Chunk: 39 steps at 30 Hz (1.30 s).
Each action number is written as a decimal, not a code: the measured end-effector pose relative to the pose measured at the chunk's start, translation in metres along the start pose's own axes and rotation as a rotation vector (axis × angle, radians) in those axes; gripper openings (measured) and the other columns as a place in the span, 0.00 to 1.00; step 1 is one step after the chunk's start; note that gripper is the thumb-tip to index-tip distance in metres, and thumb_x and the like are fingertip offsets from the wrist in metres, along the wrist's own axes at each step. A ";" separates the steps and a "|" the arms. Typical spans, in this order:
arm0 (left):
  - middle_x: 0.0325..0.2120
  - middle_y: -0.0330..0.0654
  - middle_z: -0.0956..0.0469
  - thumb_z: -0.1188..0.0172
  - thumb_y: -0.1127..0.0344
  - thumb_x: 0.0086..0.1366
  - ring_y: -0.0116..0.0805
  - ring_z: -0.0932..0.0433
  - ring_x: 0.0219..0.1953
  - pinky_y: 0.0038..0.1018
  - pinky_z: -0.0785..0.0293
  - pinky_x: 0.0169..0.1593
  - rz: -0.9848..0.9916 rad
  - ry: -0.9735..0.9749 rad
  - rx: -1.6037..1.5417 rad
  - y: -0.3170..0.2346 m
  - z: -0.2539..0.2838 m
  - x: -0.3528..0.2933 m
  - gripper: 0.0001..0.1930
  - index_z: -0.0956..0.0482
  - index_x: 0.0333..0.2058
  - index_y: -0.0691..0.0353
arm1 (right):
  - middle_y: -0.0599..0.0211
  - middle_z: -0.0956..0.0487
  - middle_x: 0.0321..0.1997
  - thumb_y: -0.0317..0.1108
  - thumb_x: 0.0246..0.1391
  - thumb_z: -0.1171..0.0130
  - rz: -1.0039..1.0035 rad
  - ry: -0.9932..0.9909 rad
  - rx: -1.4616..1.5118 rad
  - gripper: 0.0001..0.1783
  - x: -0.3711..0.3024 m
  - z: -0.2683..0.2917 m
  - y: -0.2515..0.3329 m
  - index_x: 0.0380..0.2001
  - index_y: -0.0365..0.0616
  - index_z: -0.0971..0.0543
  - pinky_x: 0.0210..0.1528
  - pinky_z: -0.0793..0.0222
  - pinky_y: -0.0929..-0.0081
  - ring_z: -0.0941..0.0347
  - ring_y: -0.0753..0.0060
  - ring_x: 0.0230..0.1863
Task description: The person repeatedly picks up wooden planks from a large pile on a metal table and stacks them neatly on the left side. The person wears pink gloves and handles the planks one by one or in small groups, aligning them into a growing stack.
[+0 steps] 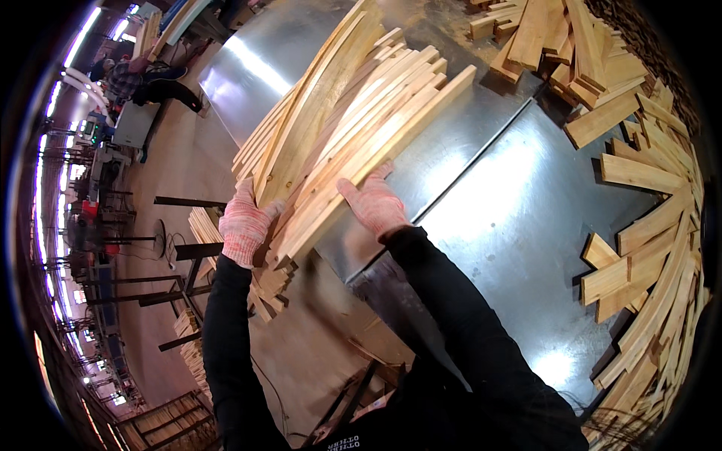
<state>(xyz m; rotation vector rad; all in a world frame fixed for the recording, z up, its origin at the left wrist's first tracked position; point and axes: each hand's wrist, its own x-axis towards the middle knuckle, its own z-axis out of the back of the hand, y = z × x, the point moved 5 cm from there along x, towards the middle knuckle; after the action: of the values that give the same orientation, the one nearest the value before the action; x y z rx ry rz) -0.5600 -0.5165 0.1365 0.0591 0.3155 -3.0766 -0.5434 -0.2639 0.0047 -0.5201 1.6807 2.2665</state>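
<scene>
Wooden strips (pixel 376 139) lie side by side in a slanting bundle on the metal table (pixel 504 195). Both my hands wear pale red knit gloves. My left hand (pixel 245 224) is closed around the near ends of the strips on the bundle's left side, with its thumb toward the middle. Against the right side, my right hand (pixel 374 203) grips the outermost strip, thumb on top and fingers along its edge; the undersides of the fingers are hidden. A wider plank (pixel 312 124) with knots leans among the strips on the left, some of them tilted.
Loose wooden boards (pixel 628 274) are heaped along the table's right and far sides. A seam (pixel 481 154) crosses the metal top. Stacked strips (pixel 207 229) rest by black metal bars (pixel 199 252) at left. Another person (pixel 139 81) works at far left near machines.
</scene>
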 end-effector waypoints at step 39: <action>0.36 0.39 0.21 0.43 0.55 0.72 0.31 0.23 0.38 0.30 0.24 0.41 -0.377 1.044 -0.714 -0.518 -0.209 -0.532 0.20 0.26 0.53 0.65 | 0.46 0.29 0.57 0.48 0.48 0.30 -0.424 -1.062 -0.278 0.48 -0.596 0.413 -0.336 0.68 0.43 0.41 0.57 0.32 0.52 0.28 0.45 0.56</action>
<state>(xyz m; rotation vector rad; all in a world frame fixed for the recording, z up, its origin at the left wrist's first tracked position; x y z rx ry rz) -0.0493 0.0565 0.0596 1.7022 1.5365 -2.6973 0.0824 0.2260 0.0855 0.2589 0.6575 1.8799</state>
